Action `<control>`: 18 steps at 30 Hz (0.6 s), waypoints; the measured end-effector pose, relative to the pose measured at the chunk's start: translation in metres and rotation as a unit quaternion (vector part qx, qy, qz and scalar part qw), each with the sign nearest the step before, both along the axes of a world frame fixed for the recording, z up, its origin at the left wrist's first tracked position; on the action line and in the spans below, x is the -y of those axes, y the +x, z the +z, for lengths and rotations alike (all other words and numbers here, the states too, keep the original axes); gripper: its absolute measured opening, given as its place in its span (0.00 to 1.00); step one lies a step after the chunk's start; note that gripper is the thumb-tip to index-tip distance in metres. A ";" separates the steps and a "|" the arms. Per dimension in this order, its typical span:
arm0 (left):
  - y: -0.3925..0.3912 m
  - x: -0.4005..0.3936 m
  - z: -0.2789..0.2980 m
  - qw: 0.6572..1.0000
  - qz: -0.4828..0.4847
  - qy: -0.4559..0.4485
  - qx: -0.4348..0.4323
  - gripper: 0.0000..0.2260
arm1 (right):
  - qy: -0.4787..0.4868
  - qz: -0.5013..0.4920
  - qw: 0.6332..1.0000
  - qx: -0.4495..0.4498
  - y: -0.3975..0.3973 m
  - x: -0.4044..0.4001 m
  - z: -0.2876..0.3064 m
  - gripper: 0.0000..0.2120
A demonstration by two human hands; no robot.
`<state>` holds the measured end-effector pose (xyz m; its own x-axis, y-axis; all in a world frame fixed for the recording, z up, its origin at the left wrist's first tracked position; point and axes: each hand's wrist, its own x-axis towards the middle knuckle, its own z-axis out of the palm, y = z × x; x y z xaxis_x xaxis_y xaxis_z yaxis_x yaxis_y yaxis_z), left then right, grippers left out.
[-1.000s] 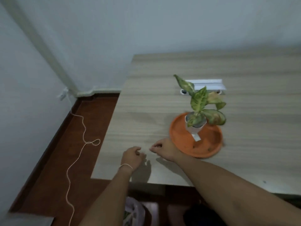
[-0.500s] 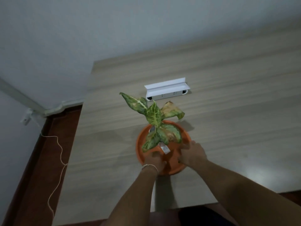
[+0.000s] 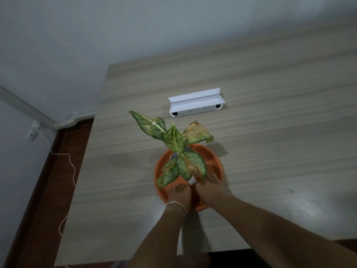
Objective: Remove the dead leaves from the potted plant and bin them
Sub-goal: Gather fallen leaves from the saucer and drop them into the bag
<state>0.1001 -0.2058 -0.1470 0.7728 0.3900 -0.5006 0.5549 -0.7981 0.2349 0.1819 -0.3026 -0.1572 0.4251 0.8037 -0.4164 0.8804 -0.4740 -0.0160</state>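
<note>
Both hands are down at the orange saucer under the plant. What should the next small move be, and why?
Probably lift the right hand to the browned, curled leaf at the plant's far right and pinch it near its base. It looks the deadest, and both hands, the left hand included, sit low at the orange saucer holding no leaf that I can see.

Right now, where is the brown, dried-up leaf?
In the head view, the brown leaf sticks out on the plant's right, above the orange saucer, near the white holder.
</note>
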 end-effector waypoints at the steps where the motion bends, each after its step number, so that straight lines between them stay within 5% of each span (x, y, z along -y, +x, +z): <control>1: -0.001 -0.001 -0.002 1.000 0.021 -0.016 0.002 0.12 | 0.013 0.000 1.000 0.008 -0.001 0.002 -0.002 0.23; 4: -0.007 -0.006 0.002 0.999 0.017 -0.034 -0.016 0.12 | 0.009 -0.017 1.000 -0.012 0.002 0.008 -0.015 0.24; 9: -0.026 -0.026 0.014 0.998 0.036 -0.027 0.033 0.14 | 0.181 -0.266 0.941 -0.106 0.019 0.028 -0.056 0.31; 11: -0.043 -0.038 0.020 0.996 0.061 -0.008 0.067 0.17 | 0.171 -0.191 0.955 -0.151 0.010 0.020 -0.011 0.29; 18: -0.136 -0.083 0.032 0.975 0.196 0.017 0.105 0.06 | 0.048 -0.030 0.996 -0.063 -0.042 -0.036 0.036 0.15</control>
<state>-0.0362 -0.1232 -0.1146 0.6453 0.6897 -0.3284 0.7611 -0.5435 0.3540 0.1396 -0.2664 -0.1215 0.4230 0.8173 -0.3913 0.8384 -0.5169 -0.1732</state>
